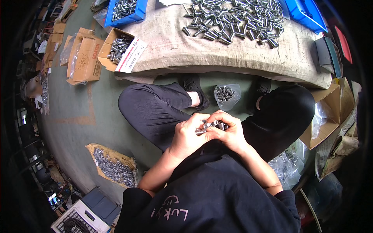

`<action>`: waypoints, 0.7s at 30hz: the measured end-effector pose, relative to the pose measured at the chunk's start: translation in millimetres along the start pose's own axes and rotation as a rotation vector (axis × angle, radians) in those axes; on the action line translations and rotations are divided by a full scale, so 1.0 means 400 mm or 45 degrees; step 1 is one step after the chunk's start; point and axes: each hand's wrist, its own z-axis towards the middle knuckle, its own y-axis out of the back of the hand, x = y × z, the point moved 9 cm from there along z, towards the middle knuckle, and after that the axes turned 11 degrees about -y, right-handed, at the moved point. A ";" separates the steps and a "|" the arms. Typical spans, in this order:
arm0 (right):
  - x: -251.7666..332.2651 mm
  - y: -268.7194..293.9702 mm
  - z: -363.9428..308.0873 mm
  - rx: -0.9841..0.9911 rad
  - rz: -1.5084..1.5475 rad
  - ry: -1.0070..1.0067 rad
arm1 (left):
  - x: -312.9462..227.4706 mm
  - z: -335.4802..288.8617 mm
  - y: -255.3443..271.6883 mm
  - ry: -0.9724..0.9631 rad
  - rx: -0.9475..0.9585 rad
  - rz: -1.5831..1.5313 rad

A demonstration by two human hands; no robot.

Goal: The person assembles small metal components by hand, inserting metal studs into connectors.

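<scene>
Above my lap, my left hand (189,134) and my right hand (230,131) meet with fingers closed round several small shiny metal sleeves (210,124). Two of the tube ends face up between my fingertips; the fingers cover the rest. A translucent plastic container (233,102) with more metal parts stands on the floor between my feet. Beyond it, a heap of loose metal sleeves (237,21) is spread over the cloth-covered table (202,56).
A blue bin (138,14) and an open carton (107,58) of metal parts sit at the table's left. Another blue bin (311,19) is at far right. A sack (93,149) of small parts, a cooler unit (83,217) and cardboard boxes (86,58) lie around me.
</scene>
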 end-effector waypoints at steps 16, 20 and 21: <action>-0.108 -0.032 -0.008 0.521 1.513 -0.502 | 0.015 -0.051 -0.058 0.648 0.193 -1.688; -0.096 -0.020 -0.007 0.507 1.406 -0.468 | 0.005 -0.051 -0.062 0.789 0.154 -1.918; -0.100 -0.016 -0.007 0.506 1.406 -0.467 | 0.008 -0.050 -0.063 0.789 0.155 -1.918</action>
